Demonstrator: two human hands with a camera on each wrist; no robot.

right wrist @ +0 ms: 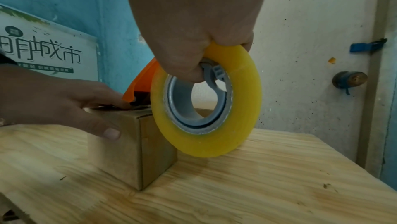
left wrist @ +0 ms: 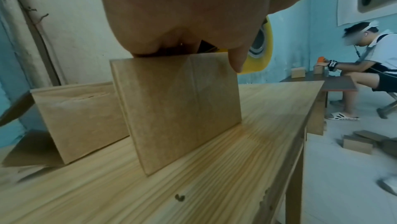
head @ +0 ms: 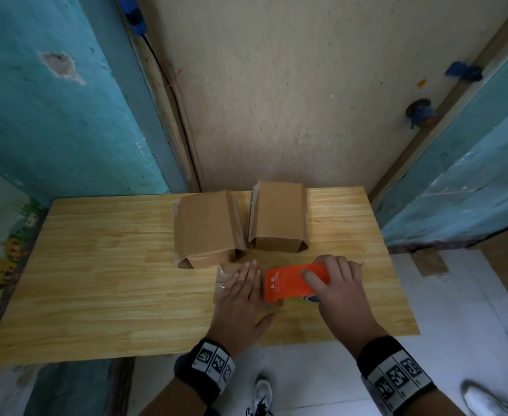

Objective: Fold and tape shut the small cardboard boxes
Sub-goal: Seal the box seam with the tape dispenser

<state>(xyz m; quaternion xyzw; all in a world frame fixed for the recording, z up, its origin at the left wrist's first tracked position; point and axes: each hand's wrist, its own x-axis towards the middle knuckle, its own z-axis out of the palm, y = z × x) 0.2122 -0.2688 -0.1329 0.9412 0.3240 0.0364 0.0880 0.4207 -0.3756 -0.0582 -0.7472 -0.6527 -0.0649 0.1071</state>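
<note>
Head view, left hand (head: 240,291) flat on box (head: 223,280), right hand (head: 338,291) gripping tape dispenser (head: 288,282)

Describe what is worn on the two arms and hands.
Both hands are bare. The left hand has a black wristband with a white strip of square black-and-white code markers at the wrist; the right hand has a matching band. No sleeves show.

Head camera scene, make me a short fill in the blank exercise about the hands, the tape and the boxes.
1. The right hand grips the ____ tape dispenser.
2. The left hand presses flat on the box being ____.
3. Behind it stand ____ other boxes on the wooden table.
4. The tape roll is ____.

Missing: orange; taped; two; yellow
</note>
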